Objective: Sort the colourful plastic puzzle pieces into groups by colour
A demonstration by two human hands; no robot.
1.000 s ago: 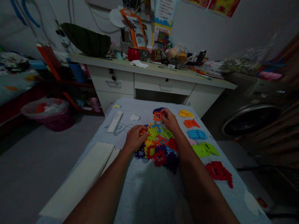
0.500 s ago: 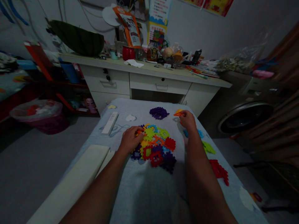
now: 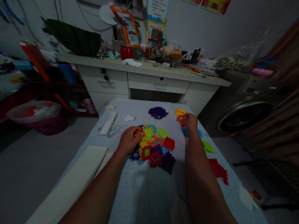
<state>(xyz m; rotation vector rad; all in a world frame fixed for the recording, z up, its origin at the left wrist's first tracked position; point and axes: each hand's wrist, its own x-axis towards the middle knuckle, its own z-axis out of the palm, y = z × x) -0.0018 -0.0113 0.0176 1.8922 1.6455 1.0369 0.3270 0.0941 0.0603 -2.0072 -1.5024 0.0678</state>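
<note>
A mixed pile of toothed plastic building pieces [image 3: 156, 141] in several colours lies mid-table. At its left edge my left hand [image 3: 130, 139] is closed on an orange toothed piece [image 3: 138, 133], partly covered by the fingers. Farther right, my right hand [image 3: 191, 121] pinches another orange toothed piece [image 3: 180, 120], just in front of yellow pieces [image 3: 181, 111]. Purple pieces [image 3: 158, 112] are gathered at the far middle. Along the right side lie blue pieces [image 3: 186, 133], partly behind my right forearm, then green pieces [image 3: 208, 147] and red pieces [image 3: 218, 169].
A pale cloth [image 3: 137, 189] covers the table. A white box [image 3: 108, 123] and a long white slab [image 3: 86, 168] lie on the left. Behind stands a white desk [image 3: 161, 84] with jars and a watermelon piece [image 3: 74, 39]; a washing machine [image 3: 245, 105] is at right.
My right hand has drawn slightly back toward me with the orange piece, and the yellow pieces now show beyond it. My left hand stays at the pile; the view has shifted slightly.
</note>
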